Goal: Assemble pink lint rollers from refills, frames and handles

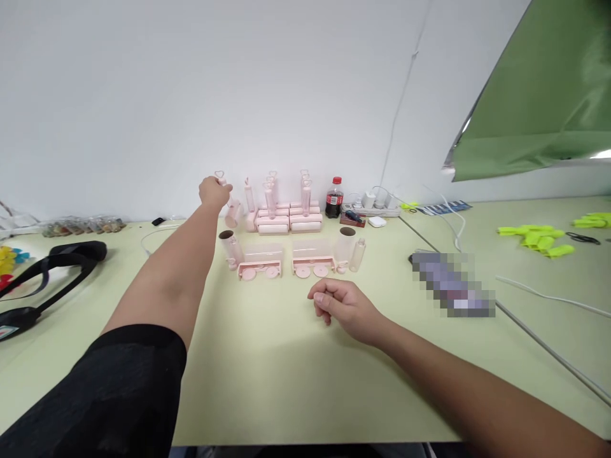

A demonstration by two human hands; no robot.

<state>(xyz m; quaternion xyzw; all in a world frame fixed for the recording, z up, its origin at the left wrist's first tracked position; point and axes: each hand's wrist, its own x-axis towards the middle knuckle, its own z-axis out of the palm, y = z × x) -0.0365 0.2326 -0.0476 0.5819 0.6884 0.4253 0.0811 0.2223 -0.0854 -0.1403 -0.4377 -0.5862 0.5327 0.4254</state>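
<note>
One cola bottle with a red cap (334,198) stands near the wall and has dark drink in it. To its left, the left hand (214,192) is closed around one pink heart-topped piece (222,181), which is held above the back of the table (267,381). The right hand (342,305) is over the table, half curled, with thumb close to forefinger; I cannot tell whether something is inside. Between the hands are two pink trays (260,270), each showing two round pink discs (303,271), with clear covers behind them. Two tubes with brown rims (344,248) stand at their outer sides, and one small clear bottle (358,256) is beside the right tube. Behind, pink cases (306,226) are stacked in two columns; the heart-topped bottles (306,201) overlap there, so I cannot count them exactly.
</note>
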